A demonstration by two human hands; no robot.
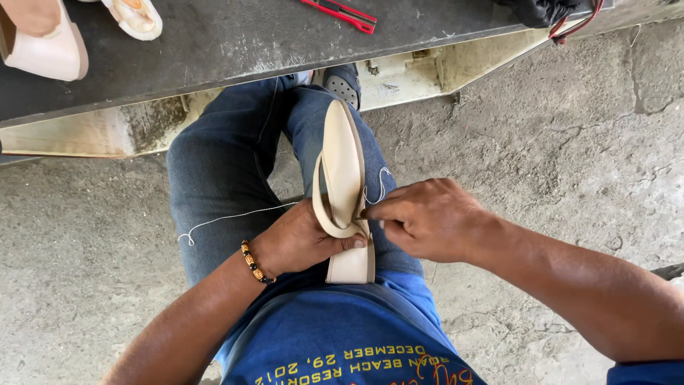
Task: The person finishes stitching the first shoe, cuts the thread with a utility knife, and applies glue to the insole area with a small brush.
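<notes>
A cream sandal (343,160) rests on its side along my right thigh, heel end toward me. My left hand (303,239) grips it near the heel from below, thumb pressed on its edge; a beaded bracelet is on that wrist. My right hand (427,217) is closed, its fingertips pinched at the sandal's side edge where a white thread (381,187) loops out. Another stretch of white thread (228,217) trails across my left thigh. Whether a needle is between the fingers cannot be made out.
A dark workbench (235,39) runs across the top, carrying a cream wedge shoe (46,46), another sandal (135,16), a red-handled tool (340,13) and a black object (541,11). Rough concrete floor (570,142) surrounds my legs.
</notes>
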